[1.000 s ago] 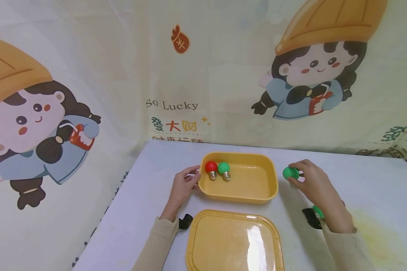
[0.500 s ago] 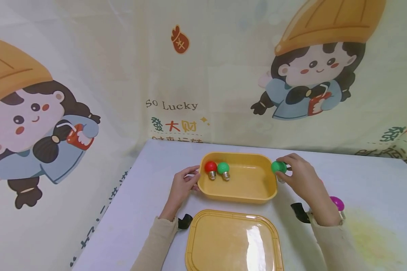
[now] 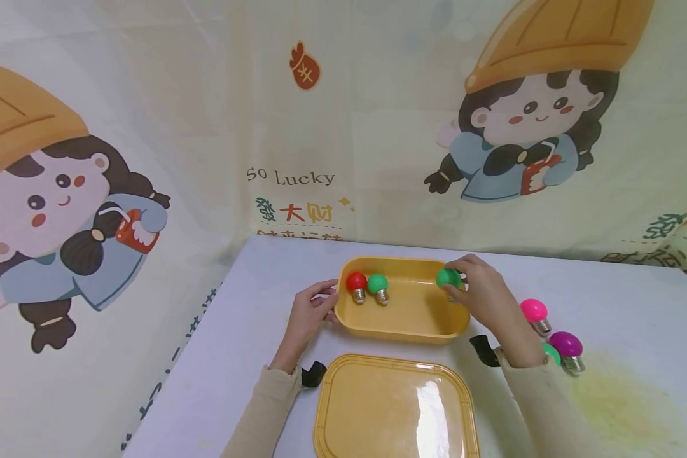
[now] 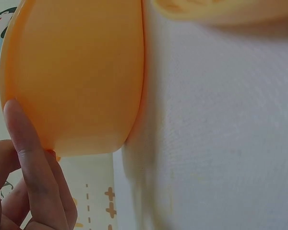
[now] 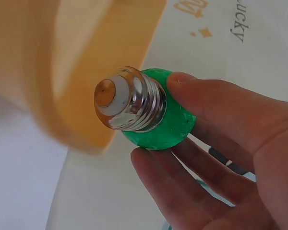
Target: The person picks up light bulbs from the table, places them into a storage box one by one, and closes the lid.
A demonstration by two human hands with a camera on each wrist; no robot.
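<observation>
Held green bulb: carried in the head view above the right end of the box, just inside its rim, metal base downward; contact with the box floor cannot be told.
Right hand (image 3: 486,296): drawn nearly closed, the green globe (image 5: 182,117) being pinched between thumb and fingertips, the screw base left free.
Left hand (image 3: 315,305): loosely bent, nothing enclosed; fingers laid against the outside of the left end of the box.
Yellow box (image 3: 403,334): set on the white table (image 3: 635,305), touched by the left hand.
Box contents: a red bulb (image 3: 356,282) and a second green bulb (image 3: 377,284), laid side by side at the left, bases toward the near wall.
Yellow lid (image 3: 378,407): laid flat in front of the box, glare on its right half, near edge cut off by the frame.
Loose bulbs: a pink bulb (image 3: 534,310), a purple bulb (image 3: 566,344) and a third green bulb (image 3: 551,352), grouped on the table to the right.
In the way: the right forearm, interposed between box and loose bulbs; the third green bulb is largely hidden.
Hard to make out: box edge blurred in the right wrist view; box interior unseen in the left wrist view.
Backdrop (image 3: 389,127): printed with cartoon figures and lettering, cropped at the sides.
</observation>
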